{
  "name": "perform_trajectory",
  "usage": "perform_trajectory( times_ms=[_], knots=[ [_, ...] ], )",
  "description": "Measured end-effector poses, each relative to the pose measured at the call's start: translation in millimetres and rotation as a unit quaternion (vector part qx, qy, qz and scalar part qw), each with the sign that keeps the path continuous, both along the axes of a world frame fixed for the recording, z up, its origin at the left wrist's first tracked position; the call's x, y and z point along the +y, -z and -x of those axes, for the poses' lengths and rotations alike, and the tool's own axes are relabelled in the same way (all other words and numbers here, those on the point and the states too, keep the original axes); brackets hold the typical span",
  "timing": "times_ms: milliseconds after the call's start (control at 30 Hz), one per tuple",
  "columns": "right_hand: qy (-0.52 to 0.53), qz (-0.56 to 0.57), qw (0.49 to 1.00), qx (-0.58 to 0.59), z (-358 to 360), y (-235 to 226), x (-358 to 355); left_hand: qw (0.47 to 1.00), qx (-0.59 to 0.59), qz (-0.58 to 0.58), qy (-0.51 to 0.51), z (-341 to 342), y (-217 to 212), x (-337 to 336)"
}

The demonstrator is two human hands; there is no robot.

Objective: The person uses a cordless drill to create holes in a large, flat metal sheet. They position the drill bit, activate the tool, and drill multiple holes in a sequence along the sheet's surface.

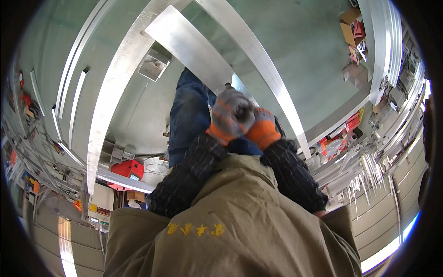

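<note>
My left hand (232, 114), in a grey and orange work glove, is closed in front of me at the near end of a flat metal bar (189, 48). A small dark tip (228, 85) shows just beyond its knuckles, against the bar; the rest of that object is hidden. Close against it on the right is my right hand (264, 127), gloved the same way and also curled closed. Its fingers are mostly covered, and whatever either hand grips cannot be made out. The bar slopes away to the far left, above my blue trouser leg (187, 117).
Long metal beams curve past on the left (121, 69) and right (258, 51). A red machine with a small screen (128, 171) sits at lower left. Thin metal strips (77, 104) lie farther left. Cardboard boxes (350, 27) and stacked profiles (385, 51) are at far right.
</note>
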State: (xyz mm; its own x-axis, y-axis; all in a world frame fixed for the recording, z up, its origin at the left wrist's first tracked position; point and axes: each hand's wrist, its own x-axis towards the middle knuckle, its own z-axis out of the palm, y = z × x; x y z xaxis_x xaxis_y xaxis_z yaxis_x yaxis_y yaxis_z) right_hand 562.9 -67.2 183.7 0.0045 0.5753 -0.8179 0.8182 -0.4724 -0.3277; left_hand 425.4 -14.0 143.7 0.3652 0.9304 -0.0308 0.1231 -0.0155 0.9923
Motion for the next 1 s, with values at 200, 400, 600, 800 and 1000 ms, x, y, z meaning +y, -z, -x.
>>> perform_trajectory(
  times_ms=[200, 400, 600, 800, 1000],
  knots=[
    [0.03, -0.001, 0.999, 0.039, -7.1, 6.0, -4.6, 0.999, 0.032, -0.004, 0.025, -4.6, -8.0, 18.5],
    [0.028, 0.0, 0.997, 0.071, -13.8, -20.3, 0.3, 0.998, 0.047, 0.0, 0.032, -4.3, -25.0, 16.9],
    [0.114, -0.061, 0.984, 0.121, -11.0, -36.4, -15.7, 0.998, 0.042, -0.025, 0.047, -3.6, -46.6, 13.7],
    [0.285, -0.03, 0.931, 0.224, -5.5, -27.1, -38.0, 0.992, 0.046, -0.074, 0.096, 2.0, -49.5, 6.5],
    [0.285, -0.029, 0.936, 0.205, -1.6, -13.2, -48.2, 0.988, 0.061, -0.08, 0.117, 6.8, -40.8, 3.1]
  ],
)
